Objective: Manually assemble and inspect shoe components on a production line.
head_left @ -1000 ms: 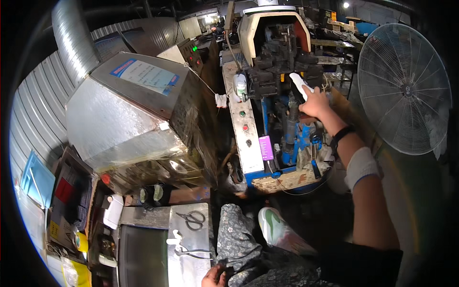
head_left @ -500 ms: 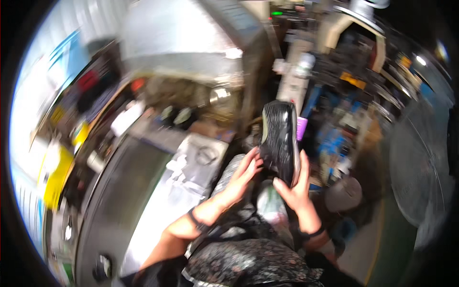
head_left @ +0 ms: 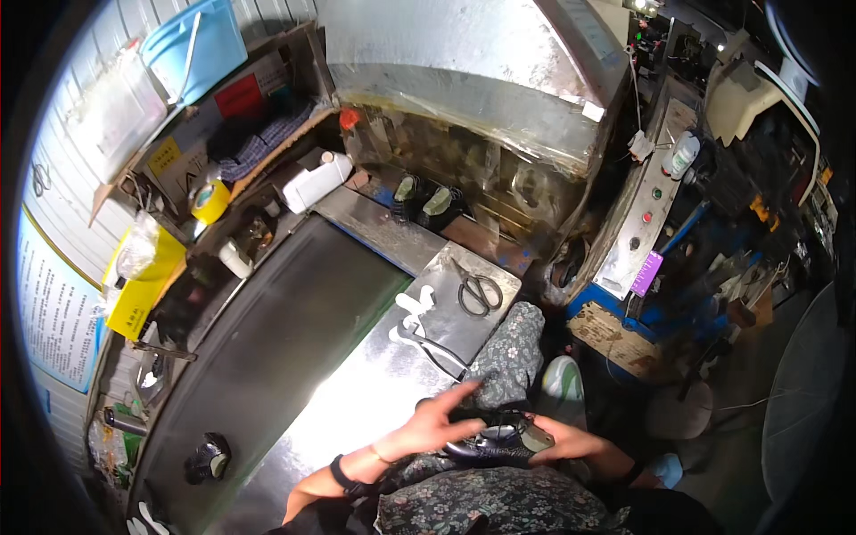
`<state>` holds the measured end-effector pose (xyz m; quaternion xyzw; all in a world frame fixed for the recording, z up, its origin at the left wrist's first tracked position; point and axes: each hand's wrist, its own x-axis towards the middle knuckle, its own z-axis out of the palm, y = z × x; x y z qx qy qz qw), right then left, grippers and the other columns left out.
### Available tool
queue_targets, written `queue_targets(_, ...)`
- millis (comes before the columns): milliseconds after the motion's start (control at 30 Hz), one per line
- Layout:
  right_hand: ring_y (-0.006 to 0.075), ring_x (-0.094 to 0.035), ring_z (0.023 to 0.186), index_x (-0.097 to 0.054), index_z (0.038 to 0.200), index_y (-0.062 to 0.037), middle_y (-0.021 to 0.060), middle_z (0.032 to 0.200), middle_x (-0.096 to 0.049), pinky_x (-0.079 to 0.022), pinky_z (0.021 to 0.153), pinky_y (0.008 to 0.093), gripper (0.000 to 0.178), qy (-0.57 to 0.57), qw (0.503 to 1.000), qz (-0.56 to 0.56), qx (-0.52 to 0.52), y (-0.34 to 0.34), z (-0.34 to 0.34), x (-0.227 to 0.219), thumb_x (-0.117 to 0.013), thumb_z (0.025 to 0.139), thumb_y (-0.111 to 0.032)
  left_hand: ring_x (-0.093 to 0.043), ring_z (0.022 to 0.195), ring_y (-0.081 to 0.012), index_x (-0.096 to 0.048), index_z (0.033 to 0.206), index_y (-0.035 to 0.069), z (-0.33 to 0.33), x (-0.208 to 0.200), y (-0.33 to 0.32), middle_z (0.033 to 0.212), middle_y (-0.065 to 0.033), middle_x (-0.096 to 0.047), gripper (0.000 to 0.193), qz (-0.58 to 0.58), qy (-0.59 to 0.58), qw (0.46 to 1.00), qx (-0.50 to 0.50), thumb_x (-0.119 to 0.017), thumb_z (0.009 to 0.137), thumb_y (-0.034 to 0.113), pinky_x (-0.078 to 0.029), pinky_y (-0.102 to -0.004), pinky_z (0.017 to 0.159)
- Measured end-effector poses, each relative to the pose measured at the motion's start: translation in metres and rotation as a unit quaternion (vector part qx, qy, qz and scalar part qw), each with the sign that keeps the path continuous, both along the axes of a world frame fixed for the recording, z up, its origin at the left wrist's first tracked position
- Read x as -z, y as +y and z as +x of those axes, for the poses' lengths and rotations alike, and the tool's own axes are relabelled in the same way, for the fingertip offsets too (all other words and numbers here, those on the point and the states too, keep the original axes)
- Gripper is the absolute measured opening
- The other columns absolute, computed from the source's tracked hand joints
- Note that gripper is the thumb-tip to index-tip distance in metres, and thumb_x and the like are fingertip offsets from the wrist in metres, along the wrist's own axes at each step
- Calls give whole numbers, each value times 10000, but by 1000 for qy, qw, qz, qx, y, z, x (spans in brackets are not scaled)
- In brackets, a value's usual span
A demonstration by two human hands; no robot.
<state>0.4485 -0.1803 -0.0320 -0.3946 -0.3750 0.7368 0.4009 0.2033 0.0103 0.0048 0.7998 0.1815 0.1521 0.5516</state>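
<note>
A black shoe with a shiny upper lies sideways low over my lap, in front of my flowered clothing. My right hand grips one end of it, thumb on top near the opening. Over the other end hovers my left hand, fingers spread and stretched; the fingertips are close to the upper, and I cannot tell whether they touch it. Left of my knee is a metal work surface, bearing scissors, a plier-like tool and small white pieces.
A dark conveyor belt runs along my left with another black shoe on it. Two dark shoes sit by the metal hood. A control panel stands ahead right; a yellow tape roll is on the shelf.
The shoe has come down from in front of me to my lap and turned from upright to sideways. My left hand has spread above it. The view has swung left.
</note>
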Motion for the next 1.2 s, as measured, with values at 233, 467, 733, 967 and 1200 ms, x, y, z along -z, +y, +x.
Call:
queue_targets(233,190,-454,1300,-394,1441,1,77,1399,-501,-338,1079,322,588,96,949,-93,286,93,32,-29,-538,870,-1,-644,1046,-199,-576,1240,-14,-77,29,51,1110,-115,-678,356,-57,111,926,-355,-653,911,98,-500,-328,933)
queue_targets(467,173,-603,972,-501,1300,-2,87,1101,-635,-490,869,316,521,-184,893,121,393,353,99,4,-659,803,-24,-646,1039,-288,-572,1250,16,-96,4,19,1141,-170,-657,359,-28,191,965,-176,-601,927,169,-503,-358,911)
queue_targets(733,154,-663,858,-685,1078,-8,115,986,-716,-523,783,309,229,-227,965,132,-17,205,-95,36,-662,884,-126,-639,983,-365,-617,1164,-16,-100,21,-16,1085,-209,-655,311,40,174,975,-133,-593,909,160,-507,-411,890)
queue_targets(967,336,-653,976,-696,977,-4,167,1016,-688,-518,856,397,165,-392,857,334,16,120,-119,35,-621,837,-49,-644,943,-343,-631,1161,56,-111,52,-10,1060,-175,-658,291,11,102,983,-155,-600,897,175,-513,-400,848)
queue_targets(1200,350,-657,928,-691,954,12,170,986,-689,-523,834,407,151,-397,833,385,20,112,-117,21,-609,836,-33,-551,1176,-359,-622,1174,37,-333,69,68,1235,-194,-600,443,244,258,719,-598,-683,764,192,-449,-405,1005)
